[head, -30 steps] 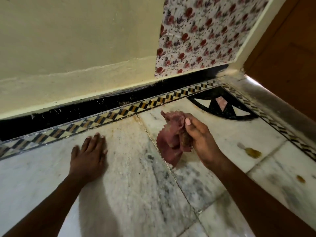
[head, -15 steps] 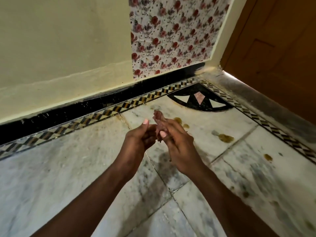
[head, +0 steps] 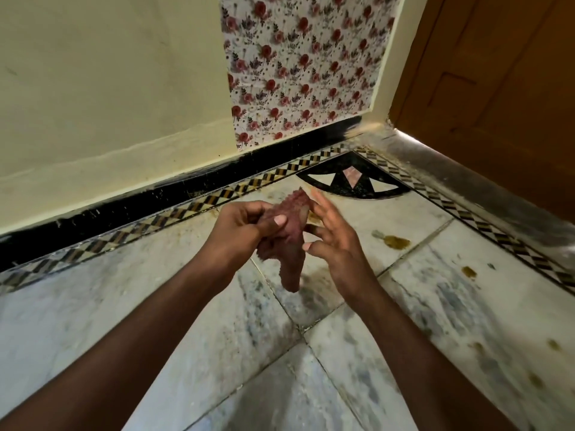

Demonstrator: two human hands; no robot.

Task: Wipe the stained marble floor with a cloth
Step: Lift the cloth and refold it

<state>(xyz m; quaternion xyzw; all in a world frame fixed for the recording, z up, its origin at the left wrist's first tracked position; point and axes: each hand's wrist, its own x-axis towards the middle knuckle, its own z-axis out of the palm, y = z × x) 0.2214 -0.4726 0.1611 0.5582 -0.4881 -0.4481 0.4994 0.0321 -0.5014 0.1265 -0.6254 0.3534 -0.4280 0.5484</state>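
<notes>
A small reddish-pink cloth point(head: 292, 244) with a zigzag edge hangs above the marble floor point(head: 193, 306). My left hand point(head: 245, 228) pinches its upper part between thumb and fingers. My right hand point(head: 336, 241) is just to the cloth's right, fingers spread, their tips touching or nearly touching the cloth. A yellow-brown stain point(head: 396, 242) lies on the marble to the right of my hands. Smaller brown spots point(head: 469, 271) dot the tiles further right. Grey smears cover the nearer tiles.
A patterned black-and-tan border strip point(head: 155, 222) runs along a black skirting and cream wall. Floral paper point(head: 305, 63) covers the wall by the corner. A black fan-shaped inlay point(head: 351, 185) fills the corner. A wooden door point(head: 497, 88) with a metal threshold stands at the right.
My left hand has left the floor and taken hold of the cloth. My right hand, which held the cloth before, has opened its fingers. The view has shifted toward the corner.
</notes>
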